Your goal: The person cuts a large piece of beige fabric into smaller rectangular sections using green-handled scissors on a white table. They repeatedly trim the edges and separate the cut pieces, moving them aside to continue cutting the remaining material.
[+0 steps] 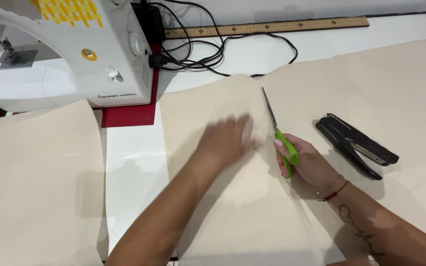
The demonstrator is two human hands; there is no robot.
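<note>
The right hand (306,165) grips green-handled scissors (278,132), blades pointing away up the beige fabric (242,207), which the left hand (225,140), open, flattens just beside them.

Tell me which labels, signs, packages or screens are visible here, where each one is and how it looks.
No packages, signs or screens.
Yellow woven-pattern patch: top of the white sewing machine, far left; yellow and white squares.
Small dark line of lettering: low on the machine's front, thin cursive print on white.
Printed scale marks on the long wooden ruler: far table edge, dark ticks on tan wood.
</note>
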